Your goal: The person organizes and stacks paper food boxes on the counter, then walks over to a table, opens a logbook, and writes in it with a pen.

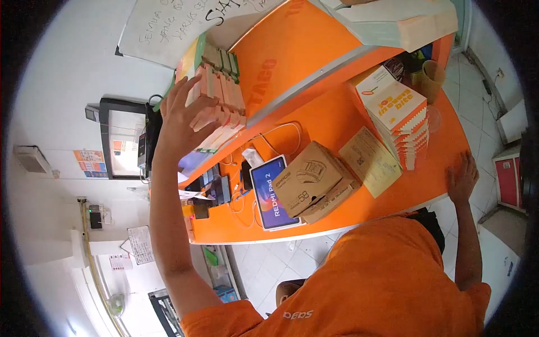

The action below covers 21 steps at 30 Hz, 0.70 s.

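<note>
My left hand [181, 121] reaches up to a stack of folded pink and green cartons [219, 92] on the raised orange shelf [281, 67]. Its fingers are spread in front of the stack's near side; whether they touch it is unclear. At the right end of the orange counter [443, 135], my right hand [464, 177] rests by the edge, fingers apart and holding nothing. Nearest to it is a fanned stack of white and orange food cartons [393, 104].
A brown EPPOS box [314, 180] overlaps a Redmi Pad 2 box [272, 191]. Beside them lies a yellowish paper sheet [370, 160]. White cables [292, 126] cross the counter, and phones or small devices [216, 191] sit at its left. Pale cartons [398, 28] stand on the shelf.
</note>
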### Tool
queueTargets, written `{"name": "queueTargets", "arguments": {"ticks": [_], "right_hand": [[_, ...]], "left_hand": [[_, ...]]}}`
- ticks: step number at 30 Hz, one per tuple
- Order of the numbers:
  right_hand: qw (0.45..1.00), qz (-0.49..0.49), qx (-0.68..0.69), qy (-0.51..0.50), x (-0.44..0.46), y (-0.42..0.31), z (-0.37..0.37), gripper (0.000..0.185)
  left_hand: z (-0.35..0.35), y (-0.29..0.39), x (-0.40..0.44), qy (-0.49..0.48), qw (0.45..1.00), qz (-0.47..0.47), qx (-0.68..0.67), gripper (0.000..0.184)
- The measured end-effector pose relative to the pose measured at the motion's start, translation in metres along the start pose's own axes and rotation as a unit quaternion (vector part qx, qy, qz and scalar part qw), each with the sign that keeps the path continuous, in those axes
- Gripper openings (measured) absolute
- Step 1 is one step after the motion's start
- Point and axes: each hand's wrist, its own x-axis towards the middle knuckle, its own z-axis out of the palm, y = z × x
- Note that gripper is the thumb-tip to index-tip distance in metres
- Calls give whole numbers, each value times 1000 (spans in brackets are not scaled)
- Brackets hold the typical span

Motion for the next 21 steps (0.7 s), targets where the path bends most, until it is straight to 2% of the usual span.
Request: {"name": "queueTargets", "arguments": {"ticks": [5, 7, 10, 13, 16, 21], "right_hand": [[999, -26, 15, 31, -2, 8, 6, 63], [1000, -17, 11, 13, -1, 5, 1, 63], [999, -30, 12, 26, -1, 9, 4, 65], [998, -48, -12, 45, -2, 17, 13, 67], [999, -32, -34, 19, -5, 15, 17, 65], [998, -41, -16, 35, -1, 10, 8, 62]], "left_hand": [[-4, 7, -2, 10, 1000, -9, 11, 38], [0, 7, -4, 9, 1000, -12, 0, 37], [3, 9, -9, 46, 999, -21, -18, 41], [8, 6, -17, 90, 993, -59, -48, 50], [11, 7, -24, 85, 994, -62, 21, 59], [19, 19, -26, 92, 993, -69, 9, 71]]}}
